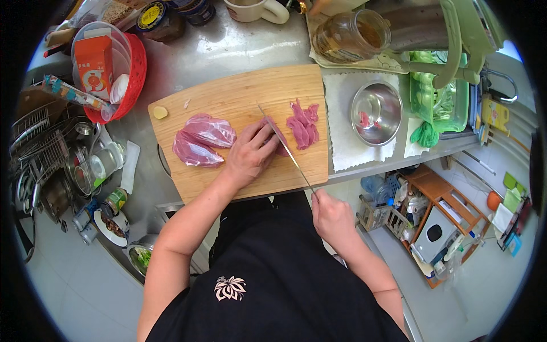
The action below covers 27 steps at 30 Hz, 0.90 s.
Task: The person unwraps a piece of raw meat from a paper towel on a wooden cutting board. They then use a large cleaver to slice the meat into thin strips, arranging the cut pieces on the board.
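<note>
My right hand [335, 213] grips the handle of a long kitchen knife [290, 153], whose blade slants up and left across the wooden cutting board [239, 92]. Under the fingers of my left hand [252, 149] is a piece of raw red meat [280, 145], pressed to the board right beside the blade. The hand hides part of that piece. Thin meat slices [304, 125] lie in a small heap right of the knife. Left of my left hand rest larger raw meat chunks [203, 140] with pale membrane. A round slice of ginger [160, 112] sits at the board's upper left corner.
A steel bowl [377, 113] with a few meat bits stands on a white cloth [339, 156] to the right. Behind it are a glass jar [350, 36] and a green basket [459, 115] of vegetables. A red basket [139, 72], jars [164, 25] and a mug [252, 10] line the back left.
</note>
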Each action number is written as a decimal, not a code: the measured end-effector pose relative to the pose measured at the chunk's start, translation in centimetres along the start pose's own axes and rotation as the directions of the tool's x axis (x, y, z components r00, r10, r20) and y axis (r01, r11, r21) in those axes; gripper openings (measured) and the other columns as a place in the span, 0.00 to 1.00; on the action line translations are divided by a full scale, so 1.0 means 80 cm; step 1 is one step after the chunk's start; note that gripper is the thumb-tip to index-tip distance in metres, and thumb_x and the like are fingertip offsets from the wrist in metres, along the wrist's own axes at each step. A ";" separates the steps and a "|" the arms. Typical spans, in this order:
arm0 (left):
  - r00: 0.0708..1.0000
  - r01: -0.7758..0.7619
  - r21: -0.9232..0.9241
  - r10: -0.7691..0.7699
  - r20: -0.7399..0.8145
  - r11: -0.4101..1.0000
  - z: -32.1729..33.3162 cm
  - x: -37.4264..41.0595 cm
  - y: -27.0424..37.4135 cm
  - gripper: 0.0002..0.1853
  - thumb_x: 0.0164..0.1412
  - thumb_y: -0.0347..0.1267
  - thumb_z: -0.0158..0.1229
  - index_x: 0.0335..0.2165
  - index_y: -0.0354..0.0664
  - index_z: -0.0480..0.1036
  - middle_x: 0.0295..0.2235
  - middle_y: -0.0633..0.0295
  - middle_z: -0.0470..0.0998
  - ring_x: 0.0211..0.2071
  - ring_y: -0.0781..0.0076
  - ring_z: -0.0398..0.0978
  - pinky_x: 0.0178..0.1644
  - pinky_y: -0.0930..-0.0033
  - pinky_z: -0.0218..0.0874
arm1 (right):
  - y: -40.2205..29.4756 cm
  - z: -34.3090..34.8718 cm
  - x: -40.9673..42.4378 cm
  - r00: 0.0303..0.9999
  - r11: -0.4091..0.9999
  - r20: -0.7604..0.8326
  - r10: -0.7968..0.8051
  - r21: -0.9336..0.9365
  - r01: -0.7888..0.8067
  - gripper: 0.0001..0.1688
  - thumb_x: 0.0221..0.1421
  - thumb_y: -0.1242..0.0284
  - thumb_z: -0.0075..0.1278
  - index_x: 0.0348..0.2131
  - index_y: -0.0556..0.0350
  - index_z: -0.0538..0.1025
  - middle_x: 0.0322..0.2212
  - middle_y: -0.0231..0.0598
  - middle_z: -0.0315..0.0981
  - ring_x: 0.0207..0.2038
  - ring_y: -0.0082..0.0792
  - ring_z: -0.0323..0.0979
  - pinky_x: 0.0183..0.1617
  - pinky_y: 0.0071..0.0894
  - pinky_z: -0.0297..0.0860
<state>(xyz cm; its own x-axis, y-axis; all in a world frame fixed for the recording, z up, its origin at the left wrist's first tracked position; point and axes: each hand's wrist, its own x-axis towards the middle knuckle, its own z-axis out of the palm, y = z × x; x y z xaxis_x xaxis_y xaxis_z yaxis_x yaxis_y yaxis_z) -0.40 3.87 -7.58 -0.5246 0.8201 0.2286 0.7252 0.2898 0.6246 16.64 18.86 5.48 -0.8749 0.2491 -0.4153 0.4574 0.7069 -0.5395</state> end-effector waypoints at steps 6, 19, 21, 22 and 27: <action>0.999 0.026 -0.018 -0.026 0.023 0.999 -0.003 -0.004 -0.002 0.22 0.43 0.26 0.65 0.41 0.40 0.75 0.50 0.55 0.72 0.52 0.52 0.69 0.53 0.56 0.66 | 0.005 -0.010 -0.039 0.988 0.995 0.120 0.097 -0.041 -0.093 0.06 0.58 0.77 0.49 0.29 0.60 0.68 0.21 0.54 0.73 0.23 0.58 0.74 0.27 0.52 0.71; 0.998 0.027 -0.048 -0.029 -0.058 0.999 -0.007 0.006 0.006 0.19 0.45 0.25 0.66 0.39 0.38 0.74 0.45 0.55 0.72 0.48 0.52 0.71 0.50 0.56 0.67 | 0.044 -0.027 0.012 0.998 0.998 -0.018 0.054 0.028 -0.054 0.11 0.61 0.72 0.51 0.28 0.59 0.70 0.16 0.53 0.71 0.21 0.59 0.72 0.25 0.53 0.69; 0.997 0.018 -0.055 -0.022 -0.075 0.998 -0.008 0.006 0.006 0.19 0.45 0.25 0.67 0.39 0.38 0.74 0.44 0.55 0.72 0.47 0.52 0.71 0.50 0.55 0.66 | 0.040 -0.028 0.009 0.998 0.999 -0.045 0.042 0.034 -0.041 0.10 0.60 0.73 0.52 0.28 0.58 0.69 0.16 0.52 0.70 0.21 0.58 0.72 0.24 0.52 0.68; 0.996 0.012 -0.053 -0.017 -0.093 0.999 -0.008 0.007 0.007 0.19 0.45 0.25 0.67 0.39 0.37 0.74 0.44 0.55 0.73 0.47 0.52 0.71 0.50 0.55 0.66 | 0.033 -0.028 0.006 0.998 1.000 -0.050 0.027 0.015 -0.026 0.10 0.60 0.73 0.52 0.27 0.58 0.69 0.15 0.52 0.70 0.21 0.58 0.72 0.24 0.52 0.68; 0.994 -0.028 0.018 0.030 -0.106 0.999 -0.009 0.005 0.012 0.20 0.44 0.24 0.67 0.39 0.37 0.74 0.43 0.56 0.73 0.46 0.52 0.71 0.48 0.55 0.66 | 0.010 -0.005 -0.010 0.996 0.999 -0.095 -0.005 0.047 0.009 0.11 0.61 0.74 0.52 0.26 0.61 0.70 0.17 0.53 0.70 0.21 0.58 0.71 0.23 0.49 0.66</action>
<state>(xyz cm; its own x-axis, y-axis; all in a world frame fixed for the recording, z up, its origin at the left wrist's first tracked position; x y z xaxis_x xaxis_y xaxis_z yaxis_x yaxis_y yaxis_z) -0.25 4.15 -6.35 -0.5471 0.7715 0.3249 0.7475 0.2755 0.6044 17.62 19.52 5.65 -0.8881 0.3074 -0.3417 0.4564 0.6776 -0.5767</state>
